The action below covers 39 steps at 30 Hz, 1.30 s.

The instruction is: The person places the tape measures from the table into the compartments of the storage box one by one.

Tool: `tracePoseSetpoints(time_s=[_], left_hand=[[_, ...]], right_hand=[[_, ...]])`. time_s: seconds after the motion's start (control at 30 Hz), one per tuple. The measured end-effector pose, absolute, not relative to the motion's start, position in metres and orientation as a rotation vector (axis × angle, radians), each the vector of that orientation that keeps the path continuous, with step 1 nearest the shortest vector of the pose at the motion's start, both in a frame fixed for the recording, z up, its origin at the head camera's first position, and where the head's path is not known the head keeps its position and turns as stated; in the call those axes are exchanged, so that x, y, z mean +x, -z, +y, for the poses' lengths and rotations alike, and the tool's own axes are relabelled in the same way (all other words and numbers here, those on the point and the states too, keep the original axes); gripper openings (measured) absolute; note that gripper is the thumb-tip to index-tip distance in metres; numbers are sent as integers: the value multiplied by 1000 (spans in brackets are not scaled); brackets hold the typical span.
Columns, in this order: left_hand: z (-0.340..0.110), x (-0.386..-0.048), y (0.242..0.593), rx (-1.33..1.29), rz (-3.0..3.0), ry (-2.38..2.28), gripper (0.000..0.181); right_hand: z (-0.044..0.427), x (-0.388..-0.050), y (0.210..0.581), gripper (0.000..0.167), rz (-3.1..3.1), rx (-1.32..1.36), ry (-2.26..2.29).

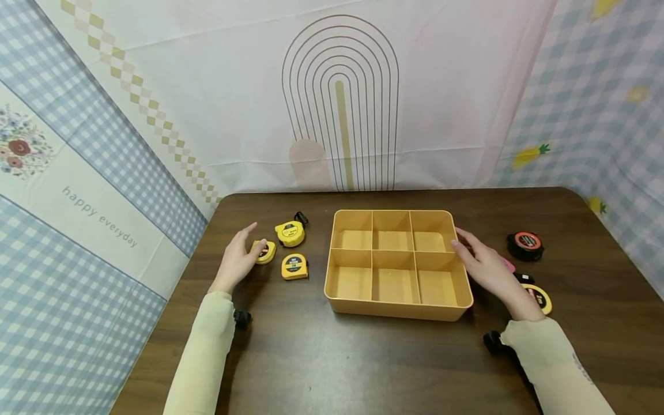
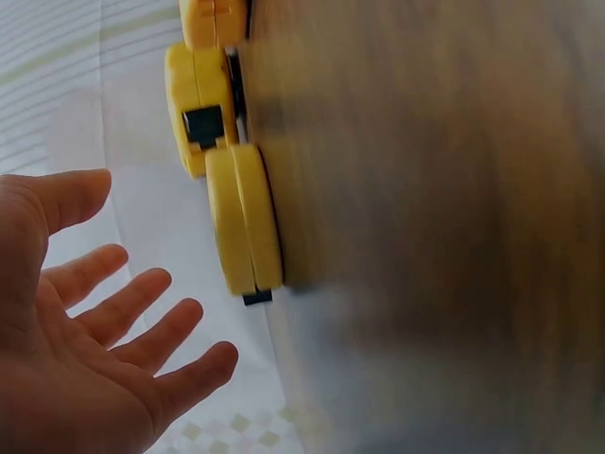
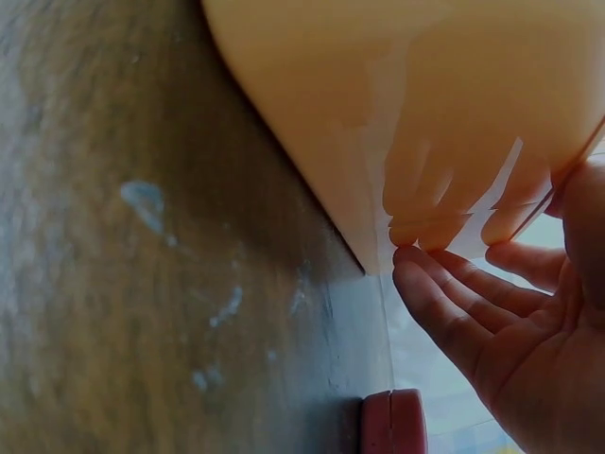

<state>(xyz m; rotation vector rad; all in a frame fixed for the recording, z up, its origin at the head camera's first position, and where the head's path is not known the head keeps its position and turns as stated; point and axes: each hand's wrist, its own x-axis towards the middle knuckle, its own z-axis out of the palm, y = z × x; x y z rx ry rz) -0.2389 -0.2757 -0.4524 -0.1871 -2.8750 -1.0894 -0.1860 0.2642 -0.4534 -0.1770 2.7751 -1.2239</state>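
My left hand (image 1: 238, 256) hovers beside a yellow tape measure (image 1: 267, 253), its fingers spread and the thumb overlapping it in the head view. The left wrist view shows a gap between that hand and the nearest tape measure (image 2: 244, 222). Two more yellow tape measures lie close by, one with a black strap (image 1: 290, 233) and one nearer the front (image 1: 294, 267). At the right side of a yellow-orange divided box (image 1: 399, 310), my right hand (image 1: 487, 268) touches the outer wall with nearly straight fingertips, its thumb at the rim. The box compartments hold nothing.
Right of the box lie a black-and-red tape measure (image 1: 525, 246), a yellow-and-black one (image 1: 540, 300) and a pink item (image 1: 508, 264), the last two partly hidden by the right arm. A patterned cloth (image 1: 249, 115) hangs behind the brown table (image 1: 311, 357).
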Motion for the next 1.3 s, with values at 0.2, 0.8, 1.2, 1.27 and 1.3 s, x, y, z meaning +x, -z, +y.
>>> tracePoseSetpoints(time_s=[0.2,0.8,1.2,1.27,1.3], left_hand=[[-284,-241,454,-149,-2920,1100,64],[-289,-249,455,-235,-3209,943,73],[-284,-247,453,-243,-3271,860,82],[-283,-247,452,-247,-3278,847,84],[-283,-247,452,-246,-3283,843,85]], right_hand=[[264,-185,452,70,2776,-185,1227],[265,-187,457,72,2763,-165,1241],[265,-188,460,70,2742,-186,1286],[266,-188,459,71,2738,-184,1293],[266,-187,459,71,2738,-180,1293]])
